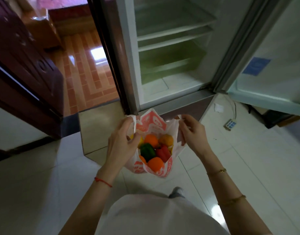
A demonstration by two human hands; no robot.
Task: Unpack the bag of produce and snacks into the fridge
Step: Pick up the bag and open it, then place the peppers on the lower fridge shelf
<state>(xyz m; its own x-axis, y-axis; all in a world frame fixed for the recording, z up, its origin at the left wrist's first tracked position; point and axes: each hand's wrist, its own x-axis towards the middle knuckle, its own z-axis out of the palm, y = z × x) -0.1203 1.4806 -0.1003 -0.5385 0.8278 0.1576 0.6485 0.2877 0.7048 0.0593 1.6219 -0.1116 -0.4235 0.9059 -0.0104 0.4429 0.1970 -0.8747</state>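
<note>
no legible text anywhere. plastic bag (pixel 152 126) has red/orange print with what look like characters or a logo on the far panel and along the near rim, too blurred and creased to read. blue label (pixel 255 66) on the inside of the open fridge door (pixel 281 48), right side, carries faint lines of print, not readable. no numbers or brand marks can be made out.

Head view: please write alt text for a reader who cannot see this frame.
Seen from above, a person's left hand and right hand pull open the handles of a white and red plastic bag holding oranges, a green pepper and a red pepper. Just beyond stands an open fridge with bare shelves, on a pale tiled floor.
</note>
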